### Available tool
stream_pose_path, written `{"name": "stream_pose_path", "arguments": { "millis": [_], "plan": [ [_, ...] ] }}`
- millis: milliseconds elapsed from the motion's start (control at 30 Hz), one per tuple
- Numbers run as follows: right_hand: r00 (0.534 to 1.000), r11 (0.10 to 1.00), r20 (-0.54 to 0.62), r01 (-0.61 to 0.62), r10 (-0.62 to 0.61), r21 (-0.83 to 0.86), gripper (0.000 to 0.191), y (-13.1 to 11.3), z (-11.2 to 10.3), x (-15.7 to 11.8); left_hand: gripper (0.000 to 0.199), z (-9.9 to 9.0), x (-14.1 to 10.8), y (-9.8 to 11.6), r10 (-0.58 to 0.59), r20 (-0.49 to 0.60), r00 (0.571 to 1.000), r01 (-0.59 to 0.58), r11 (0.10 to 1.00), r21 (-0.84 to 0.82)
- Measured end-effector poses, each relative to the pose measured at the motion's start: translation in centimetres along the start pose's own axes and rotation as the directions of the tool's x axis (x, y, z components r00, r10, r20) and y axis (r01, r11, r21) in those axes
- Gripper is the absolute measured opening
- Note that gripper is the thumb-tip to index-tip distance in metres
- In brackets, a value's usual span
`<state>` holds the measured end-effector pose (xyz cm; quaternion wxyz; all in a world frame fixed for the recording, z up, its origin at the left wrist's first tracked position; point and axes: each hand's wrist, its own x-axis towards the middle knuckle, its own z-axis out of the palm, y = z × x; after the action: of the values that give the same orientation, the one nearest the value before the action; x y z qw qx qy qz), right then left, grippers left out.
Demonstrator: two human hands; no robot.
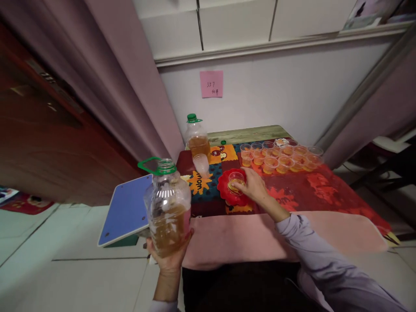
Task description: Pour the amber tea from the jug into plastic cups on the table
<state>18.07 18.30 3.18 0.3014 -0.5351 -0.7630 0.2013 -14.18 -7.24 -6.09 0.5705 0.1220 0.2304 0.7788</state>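
My left hand (170, 258) grips a large clear jug (169, 216) from below, its fingers around the base. The jug is uncapped, partly filled with amber liquid, and has a green handle at its neck. Over a red scalloped plate (224, 196), my right hand (254, 185) is closed on a small clear plastic cup (237, 177). Yellowish liquid seems to show low in that cup. A stack of clear cups (201, 165) leans left of the plate. Several clear cups (270, 164) stand in rows at the table's right, with a little amber liquid in them.
A second jug (199, 141) with a green cap stands at the back left. A small green cap (223, 142) lies near the wall. The patterned tablecloth (208, 203) covers the table, with a pink edge (227, 236) nearest me. A blue board (126, 208) sits left.
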Motion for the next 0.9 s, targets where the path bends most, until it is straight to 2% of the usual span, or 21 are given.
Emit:
{"name": "stream_pose_path", "arguments": {
  "millis": [100, 200, 300, 367, 400, 500, 600, 767, 900],
  "plan": [
    [0.997, 0.992, 0.073, -0.006, 0.016, -0.13, 0.084, 0.4, 0.4, 0.9, 0.074, -0.2, 0.1, -0.1, -0.048, 0.022, 0.999, 0.049, 0.997, -0.059],
    [0.995, 0.98, 0.099, 0.013, 0.007, -0.2, 0.078, -0.1, 1.0, 1.2, 0.076, -0.1, 0.1, -0.1, -0.031, 0.084, 0.996, 0.038, 0.996, -0.078],
    [0.997, 0.971, 0.083, 0.023, -0.004, -0.237, 0.066, -0.5, 1.6, 1.1, 0.081, 0.0, 0.2, -0.1, -0.02, -0.061, 0.998, 0.019, 1.0, -0.009],
    [0.997, 0.97, 0.068, 0.036, -0.02, -0.242, 0.062, -0.4, 1.8, 1.0, 0.08, 0.0, 0.2, 0.0, -0.005, -0.178, 0.984, 0.009, 1.0, 0.022],
    [0.998, 0.97, 0.058, 0.046, -0.033, -0.237, 0.062, -0.3, 1.9, 1.0, 0.077, -0.1, 0.3, 0.1, -0.002, -0.202, 0.979, 0.006, 1.0, 0.021],
    [0.997, 0.975, -0.004, 0.074, -0.077, -0.208, 0.061, 0.4, 1.5, 1.3, 0.076, -0.8, 0.4, 0.1, -0.018, -0.125, 0.992, 0.014, 0.999, -0.031],
    [0.99, 0.981, -0.106, 0.07, -0.09, -0.181, 0.061, 2.0, 0.3, 2.2, 0.079, -1.3, 0.4, 0.1, -0.04, -0.049, 0.998, 0.037, 0.998, -0.06],
    [0.965, 0.966, -0.238, 0.05, -0.112, -0.252, 0.066, 6.3, -2.5, 4.8, 0.079, -1.4, 0.4, 0.3, -0.038, -0.036, 0.999, 0.036, 0.997, -0.063],
    [0.962, 0.943, -0.253, 0.011, -0.1, -0.332, 0.068, 9.5, -3.4, 6.1, 0.076, -1.0, 0.6, 0.3, -0.058, 0.104, 0.993, 0.07, 0.991, -0.114]
  ]
}}
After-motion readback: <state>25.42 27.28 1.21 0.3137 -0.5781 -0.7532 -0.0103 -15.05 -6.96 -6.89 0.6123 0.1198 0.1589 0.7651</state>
